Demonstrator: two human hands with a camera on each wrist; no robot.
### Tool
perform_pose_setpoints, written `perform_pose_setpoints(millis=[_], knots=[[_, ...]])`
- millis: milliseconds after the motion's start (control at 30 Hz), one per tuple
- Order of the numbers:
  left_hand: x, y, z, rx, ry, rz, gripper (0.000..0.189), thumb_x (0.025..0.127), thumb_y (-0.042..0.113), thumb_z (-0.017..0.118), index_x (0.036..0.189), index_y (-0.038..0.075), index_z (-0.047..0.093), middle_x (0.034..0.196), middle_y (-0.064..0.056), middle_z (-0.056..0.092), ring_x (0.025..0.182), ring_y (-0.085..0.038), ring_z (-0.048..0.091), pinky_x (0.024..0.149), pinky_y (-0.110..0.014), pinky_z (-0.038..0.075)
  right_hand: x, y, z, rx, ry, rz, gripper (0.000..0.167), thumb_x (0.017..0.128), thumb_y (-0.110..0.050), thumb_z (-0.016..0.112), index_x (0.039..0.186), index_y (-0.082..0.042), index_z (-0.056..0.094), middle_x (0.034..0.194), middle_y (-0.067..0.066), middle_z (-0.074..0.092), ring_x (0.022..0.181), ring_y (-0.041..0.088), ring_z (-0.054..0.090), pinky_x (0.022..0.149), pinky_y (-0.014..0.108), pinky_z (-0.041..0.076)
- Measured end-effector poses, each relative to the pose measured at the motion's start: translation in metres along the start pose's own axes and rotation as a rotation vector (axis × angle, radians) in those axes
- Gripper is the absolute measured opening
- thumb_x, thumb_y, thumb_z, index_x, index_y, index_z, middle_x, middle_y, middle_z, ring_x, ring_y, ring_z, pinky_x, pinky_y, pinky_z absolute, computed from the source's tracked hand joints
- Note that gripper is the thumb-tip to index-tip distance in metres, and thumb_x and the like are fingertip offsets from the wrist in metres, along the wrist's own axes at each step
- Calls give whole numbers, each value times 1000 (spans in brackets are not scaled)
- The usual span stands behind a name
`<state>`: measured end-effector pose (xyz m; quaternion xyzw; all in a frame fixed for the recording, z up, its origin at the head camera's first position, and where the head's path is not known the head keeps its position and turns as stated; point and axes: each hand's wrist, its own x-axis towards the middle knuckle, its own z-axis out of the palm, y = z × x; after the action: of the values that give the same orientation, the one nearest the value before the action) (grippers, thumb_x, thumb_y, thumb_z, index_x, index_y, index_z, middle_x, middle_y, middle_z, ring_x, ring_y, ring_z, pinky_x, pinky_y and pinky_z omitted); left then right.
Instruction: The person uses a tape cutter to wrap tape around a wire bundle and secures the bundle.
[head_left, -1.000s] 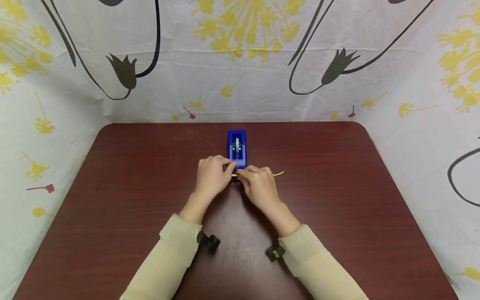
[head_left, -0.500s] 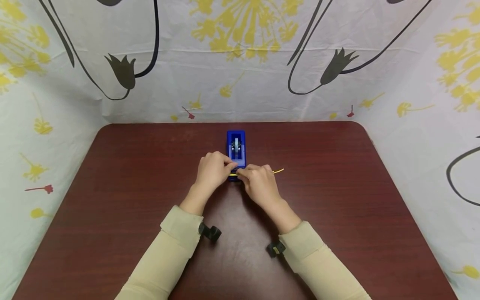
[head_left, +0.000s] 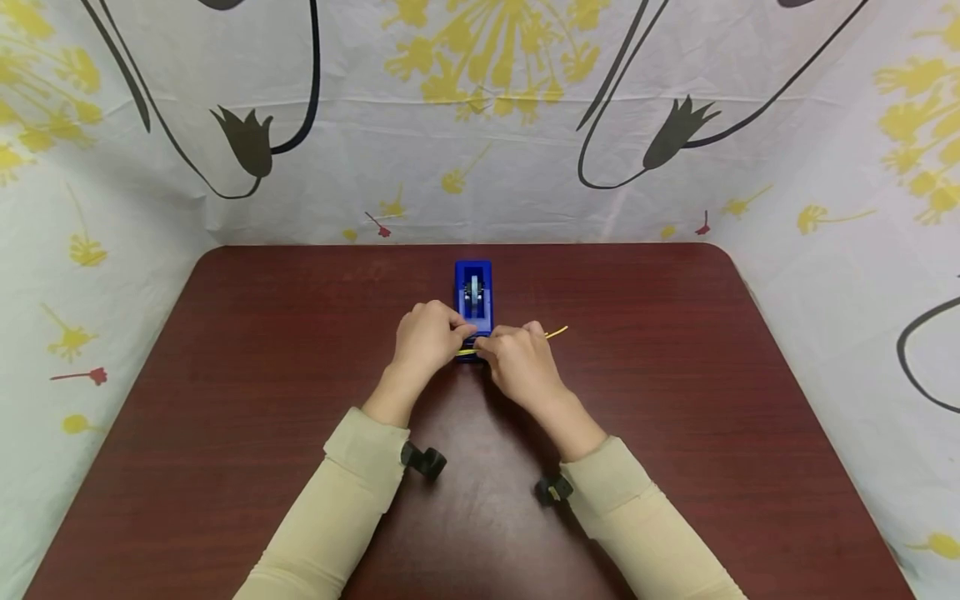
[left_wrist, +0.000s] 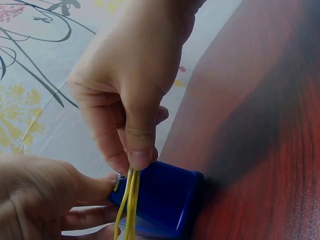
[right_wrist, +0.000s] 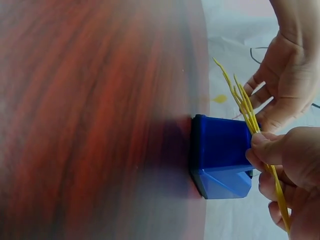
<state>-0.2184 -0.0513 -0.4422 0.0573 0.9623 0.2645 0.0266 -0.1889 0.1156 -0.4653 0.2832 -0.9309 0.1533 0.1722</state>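
A blue tape dispenser (head_left: 474, 300) with a roll of clear tape (head_left: 474, 293) stands on the table, its front end toward me. At its cutting edge, my left hand (head_left: 424, 337) pinches what looks like the tape's free end, though the tape barely shows between the fingertips. My right hand (head_left: 521, 360) holds a bundle of thin yellow strands (right_wrist: 250, 117) between thumb and fingers, just in front of the dispenser. In the left wrist view, the strands (left_wrist: 132, 205) cross before the blue body (left_wrist: 162, 197). Their other end sticks out past the right hand.
The dark red wooden table (head_left: 285, 500) has a rounded far edge close behind the dispenser. A white cloth (head_left: 525, 200) with printed flowers hangs at the back and on both sides. Small black cameras (head_left: 423, 460) sit on both wrists.
Both hands have shifted slightly away from me, staying at the dispenser's front. The strands' right end has tilted up and away, while the dispenser has stayed in place.
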Motion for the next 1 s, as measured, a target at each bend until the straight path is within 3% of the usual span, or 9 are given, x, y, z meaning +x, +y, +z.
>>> perform_pose_setpoints(millis=[133, 267, 367, 700, 867, 1000], knots=[[0, 0, -1, 0, -8, -14, 21, 93, 38, 74, 83, 22, 83, 89, 2, 77, 75, -21, 68, 63, -37, 53, 2, 2, -1, -6, -13, -29, 9, 86, -9, 80, 91, -15, 83, 80, 0, 73, 71, 18, 69, 77, 43, 40], [-1, -1, -4, 1, -21, -33, 21, 93, 39, 74, 91, 21, 84, 95, 0, 77, 79, -22, 70, 66, -37, 55, -1, 4, 1, -19, -102, -61, 11, 86, -8, 78, 80, -18, 79, 74, -1, 68, 71, 18, 67, 84, 48, 41], [-1, 0, -5, -8, -30, -33, 23, 93, 39, 73, 96, 19, 84, 97, -1, 77, 79, -22, 71, 67, -38, 56, -4, 7, 2, -12, -137, -70, 11, 87, -9, 78, 81, -19, 79, 75, -2, 68, 74, 18, 68, 89, 49, 42], [-5, -5, 2, -43, 14, 22, 21, 97, 35, 70, 101, 19, 83, 96, 0, 77, 73, -20, 69, 66, -37, 55, -9, 7, -1, 64, 18, -106, 9, 85, -10, 82, 91, -17, 82, 89, -1, 77, 81, 16, 72, 83, 44, 44], [-12, -10, 5, -55, 123, 64, 24, 98, 34, 68, 106, 16, 81, 96, -2, 77, 77, -23, 69, 74, -42, 55, -13, 5, 0, 95, 63, -104, 8, 83, -12, 83, 91, -14, 82, 89, -2, 77, 79, 16, 73, 82, 42, 46], [-21, -13, 3, -5, 239, 157, 23, 98, 33, 69, 103, 13, 81, 91, -3, 75, 78, -25, 68, 81, -44, 53, -13, 3, -1, 106, 94, -93, 7, 83, -13, 84, 89, -12, 80, 84, -2, 77, 73, 16, 72, 80, 41, 47]])
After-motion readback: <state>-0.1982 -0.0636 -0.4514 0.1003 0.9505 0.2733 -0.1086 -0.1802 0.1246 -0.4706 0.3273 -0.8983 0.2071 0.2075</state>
